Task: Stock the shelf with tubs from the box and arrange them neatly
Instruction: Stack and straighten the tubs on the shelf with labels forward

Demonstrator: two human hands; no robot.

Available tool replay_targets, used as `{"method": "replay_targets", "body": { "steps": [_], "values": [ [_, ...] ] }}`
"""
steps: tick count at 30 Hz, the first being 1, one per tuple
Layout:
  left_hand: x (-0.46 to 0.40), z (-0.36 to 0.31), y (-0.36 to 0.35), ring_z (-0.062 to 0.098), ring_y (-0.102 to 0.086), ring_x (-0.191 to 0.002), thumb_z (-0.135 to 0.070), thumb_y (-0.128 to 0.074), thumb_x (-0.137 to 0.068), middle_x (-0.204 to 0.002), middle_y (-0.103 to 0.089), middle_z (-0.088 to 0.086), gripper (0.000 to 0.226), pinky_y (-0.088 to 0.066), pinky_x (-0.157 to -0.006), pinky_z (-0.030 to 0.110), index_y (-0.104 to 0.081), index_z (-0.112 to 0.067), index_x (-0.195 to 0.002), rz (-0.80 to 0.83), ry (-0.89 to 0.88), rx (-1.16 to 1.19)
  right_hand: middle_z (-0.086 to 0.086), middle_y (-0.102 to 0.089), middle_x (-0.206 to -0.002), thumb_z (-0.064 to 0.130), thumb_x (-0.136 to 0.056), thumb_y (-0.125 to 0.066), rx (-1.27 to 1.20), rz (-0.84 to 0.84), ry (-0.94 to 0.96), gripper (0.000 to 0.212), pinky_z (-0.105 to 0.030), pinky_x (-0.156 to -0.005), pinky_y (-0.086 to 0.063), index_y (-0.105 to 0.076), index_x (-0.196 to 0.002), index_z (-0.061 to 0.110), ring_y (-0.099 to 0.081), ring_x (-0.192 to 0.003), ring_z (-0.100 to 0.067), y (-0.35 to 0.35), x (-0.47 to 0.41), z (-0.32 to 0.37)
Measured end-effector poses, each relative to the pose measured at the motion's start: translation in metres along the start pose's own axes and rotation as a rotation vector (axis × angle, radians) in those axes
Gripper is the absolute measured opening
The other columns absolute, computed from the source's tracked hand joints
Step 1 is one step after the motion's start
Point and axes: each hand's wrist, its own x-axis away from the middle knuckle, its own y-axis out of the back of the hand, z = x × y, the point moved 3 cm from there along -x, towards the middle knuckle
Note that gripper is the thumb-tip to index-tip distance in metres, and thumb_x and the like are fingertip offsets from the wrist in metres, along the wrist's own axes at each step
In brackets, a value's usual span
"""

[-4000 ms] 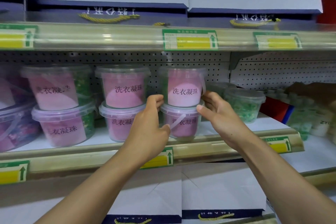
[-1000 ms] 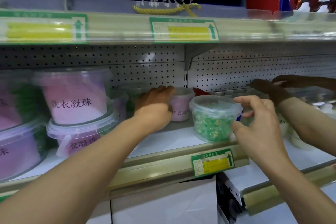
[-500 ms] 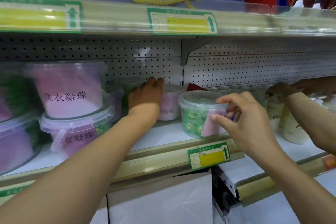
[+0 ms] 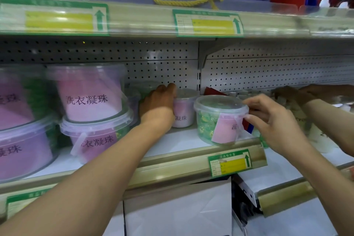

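Right at the shelf's front edge, the right hand pinches the green-bead tub at its lid rim, fingers curled on its right side. Upright, axis vertical, pink label swung only half toward the aisle, so it wants more turning. Further back, near the pegboard, the left hand wraps the small pink tub, upright too, label facing out.
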Motion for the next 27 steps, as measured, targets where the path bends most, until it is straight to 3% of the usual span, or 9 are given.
{"method": "replay_targets", "body": {
  "steps": [4,9,14,17,19,21,23,27],
  "values": [
    [-0.003,0.004,-0.001,0.028,-0.055,-0.088,0.003,-0.054,-0.082,-0.106,-0.055,0.007,0.027,-0.046,-0.072,0.035,-0.047,-0.017,-0.099,0.003,0.007,0.099,0.016,-0.063,-0.091,0.016,-0.089,-0.060,0.044,-0.099,-0.040,0.021,-0.031,-0.077,-0.049,-0.049,-0.095,0.033,-0.063,-0.081,-0.002,0.003,0.009,0.002],
    [0.008,0.007,0.001,0.025,-0.056,-0.087,0.010,-0.048,-0.077,-0.100,-0.058,0.006,0.034,-0.046,-0.070,0.032,-0.048,-0.020,-0.093,-0.007,0.045,0.323,0.025,-0.060,-0.092,0.013,-0.089,-0.060,-0.126,-0.255,0.005,0.025,-0.015,-0.068,-0.049,-0.047,-0.091,0.034,-0.059,-0.077,0.019,0.023,0.010,0.027],
    [0.048,0.009,0.020,0.017,-0.054,-0.087,0.001,-0.061,-0.079,-0.093,-0.059,0.001,0.030,-0.044,-0.073,0.027,-0.050,-0.026,-0.088,-0.100,-0.026,0.446,0.025,-0.059,-0.092,0.010,-0.088,-0.060,-0.183,-0.237,0.087,0.034,-0.014,-0.074,-0.051,-0.046,-0.085,0.041,-0.062,-0.081,0.014,0.015,-0.001,0.057],
    [0.071,0.013,0.030,0.000,-0.045,-0.081,-0.006,-0.067,-0.079,-0.092,-0.049,-0.008,0.035,-0.033,-0.068,0.007,-0.047,-0.033,-0.088,-0.129,-0.050,0.488,0.024,-0.061,-0.093,0.010,-0.088,-0.060,-0.192,-0.203,0.136,0.031,-0.017,-0.078,-0.053,-0.047,-0.087,0.038,-0.064,-0.084,0.010,0.002,-0.009,0.072],
    [0.078,0.015,0.033,-0.004,-0.043,-0.081,-0.011,-0.071,-0.078,-0.095,-0.044,-0.013,0.038,-0.032,-0.069,0.002,-0.046,-0.034,-0.095,-0.129,-0.023,0.532,0.021,-0.064,-0.093,0.013,-0.089,-0.060,-0.148,-0.180,0.157,0.024,-0.026,-0.080,-0.053,-0.049,-0.092,0.033,-0.065,-0.084,0.002,-0.008,-0.016,0.080],
    [0.081,0.017,0.035,-0.001,-0.044,-0.087,-0.018,-0.075,-0.076,-0.107,-0.045,-0.012,0.051,-0.031,-0.073,0.006,-0.042,-0.034,-0.111,-0.111,0.044,0.577,0.011,-0.065,-0.088,0.016,-0.090,-0.059,-0.081,-0.151,0.157,0.019,-0.033,-0.077,-0.052,-0.050,-0.099,0.029,-0.065,-0.081,-0.013,-0.018,-0.022,0.090],
    [0.081,0.018,0.034,-0.001,-0.040,-0.100,-0.025,-0.078,-0.074,-0.121,-0.043,-0.012,0.071,-0.030,-0.085,0.011,-0.034,-0.029,-0.129,-0.069,0.100,0.631,0.003,-0.064,-0.085,0.017,-0.090,-0.059,-0.035,-0.133,0.158,0.019,-0.030,-0.073,-0.047,-0.054,-0.104,0.027,-0.061,-0.082,-0.021,-0.023,-0.027,0.098],
    [0.081,0.017,0.029,0.004,-0.042,-0.112,-0.031,-0.076,-0.075,-0.137,-0.045,-0.006,0.089,-0.030,-0.089,0.015,-0.019,-0.023,-0.143,0.022,0.156,0.694,-0.008,-0.062,-0.091,0.021,-0.089,-0.060,0.056,-0.133,0.187,0.019,-0.033,-0.072,-0.044,-0.056,-0.107,0.019,-0.055,-0.084,-0.025,-0.030,-0.024,0.109]
  ]
}}
